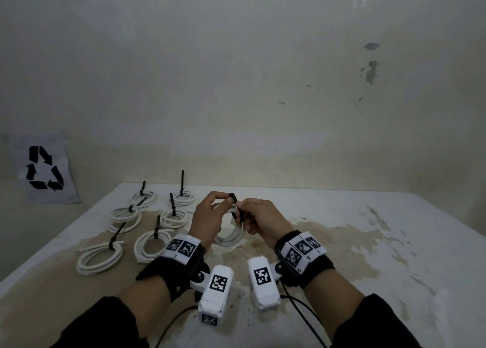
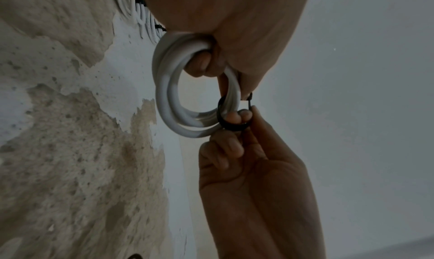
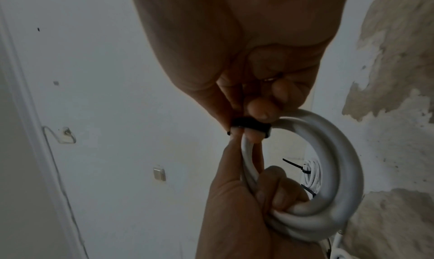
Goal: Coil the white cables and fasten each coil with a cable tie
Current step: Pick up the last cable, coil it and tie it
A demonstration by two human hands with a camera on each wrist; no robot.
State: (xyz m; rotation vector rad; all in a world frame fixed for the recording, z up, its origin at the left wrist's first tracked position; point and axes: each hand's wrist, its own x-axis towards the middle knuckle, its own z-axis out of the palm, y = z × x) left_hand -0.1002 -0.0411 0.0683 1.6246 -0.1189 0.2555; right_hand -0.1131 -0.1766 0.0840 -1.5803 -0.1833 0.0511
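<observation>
Head: left hand (image 1: 207, 216) and right hand (image 1: 259, 220) raised over table (image 1: 342, 255), gripping white coil (image 1: 231, 236) (mostly hidden behind fingers); six tied coils (image 1: 147, 224) left, bare tabletop right.
Left wrist: fingers curled through coil (image 2: 169, 96); cable tie (image 2: 231, 124) looped round strands.
Right wrist: fingertips (image 3: 259, 112) pinching tie (image 3: 86, 123); tie's ends hard to make out.

The head camera is looking forward and down from above at the table (image 1: 342, 242) and wall. Each wrist camera is peering close along its palm. All three are sharing the white cable coil (image 2: 169, 96) and black cable tie (image 3: 86, 123).
</observation>
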